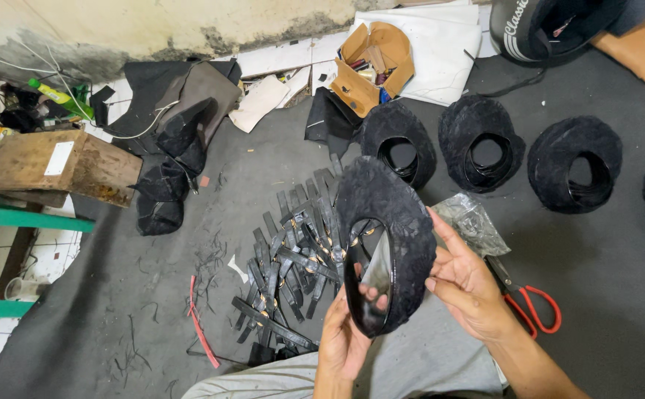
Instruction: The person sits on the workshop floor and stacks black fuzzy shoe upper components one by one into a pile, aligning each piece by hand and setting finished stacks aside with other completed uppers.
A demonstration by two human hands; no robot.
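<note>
Hat workshop (scissors (526,295), strap pile (293,258))

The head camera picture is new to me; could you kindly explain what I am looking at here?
This single picture comes from a camera worn on a person's head, looking down at their own two bare hands above a dark grey mat. There is no machine. The left hand and right hand together hold up a black fuzzy hat-shaped piece with a glossy inner band; the left fingers reach into its opening. On the mat lie a pile of black buckled straps, three similar black pieces in a row, red-handled scissors, a clear plastic bag and an open cardboard box.
</note>
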